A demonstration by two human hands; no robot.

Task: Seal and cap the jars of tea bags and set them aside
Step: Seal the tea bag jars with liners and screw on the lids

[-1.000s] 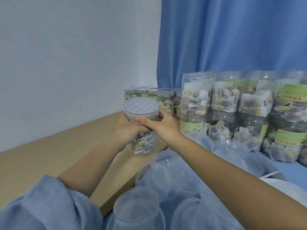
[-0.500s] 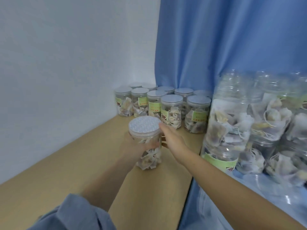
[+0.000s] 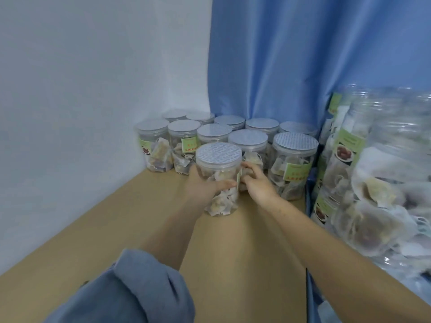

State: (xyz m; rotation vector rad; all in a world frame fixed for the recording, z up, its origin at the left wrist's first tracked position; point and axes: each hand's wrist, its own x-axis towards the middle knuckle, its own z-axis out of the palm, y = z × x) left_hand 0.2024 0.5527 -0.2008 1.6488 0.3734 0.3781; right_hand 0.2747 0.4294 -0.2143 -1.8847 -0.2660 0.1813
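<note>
Standing on tan wooden table [image 3: 245, 241]: clear round plastic jar [image 3: 219, 180], dotted foil seal, gripped by left hand [image 3: 205, 185] and right hand [image 3: 258, 185]. Lowered since earlier frame, now beside capped jars [image 3: 233, 134].

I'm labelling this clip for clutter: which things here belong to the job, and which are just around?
Job:
held jar
left hand and right hand, both gripping it
capped jars in the corner
uncapped jars at right

Just around:
wooden table
blue curtain
white wall

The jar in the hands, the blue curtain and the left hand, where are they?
jar [image 3: 218, 155]: head view, on its cap.
blue curtain [image 3: 291, 61]: head view, on a middle fold.
left hand [image 3: 203, 185]: head view, on its back.
</note>
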